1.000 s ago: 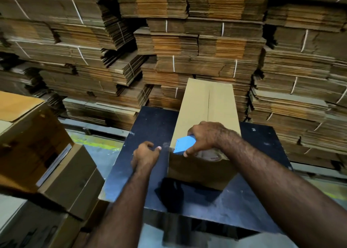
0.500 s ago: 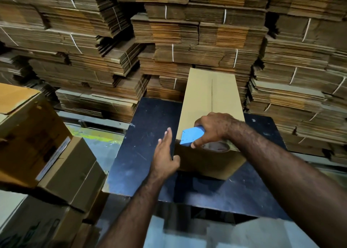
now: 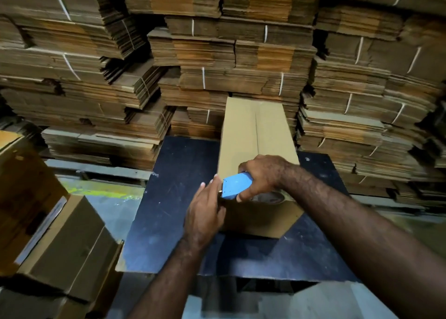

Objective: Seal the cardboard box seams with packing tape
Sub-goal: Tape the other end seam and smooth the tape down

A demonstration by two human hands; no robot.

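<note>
A long brown cardboard box [image 3: 255, 135] lies on a dark table [image 3: 169, 198], its top seam running away from me. My right hand [image 3: 261, 174] grips a blue tape dispenser [image 3: 235, 186] at the box's near end, with the tape roll [image 3: 270, 197] partly hidden under the hand. My left hand [image 3: 205, 212] lies flat against the box's near left corner, fingers straight, fingertips touching the dispenser's front edge.
Bundled stacks of flattened cardboard [image 3: 217, 53] fill the whole back wall. Assembled boxes [image 3: 60, 241] stand stacked at the left, close to the table's corner. A yellow floor marking [image 3: 101, 190] shows between them and the table.
My left hand went from a loose fist on the table to flat fingers against the box's left corner beside the dispenser. The right hand kept the dispenser at the box's near end.
</note>
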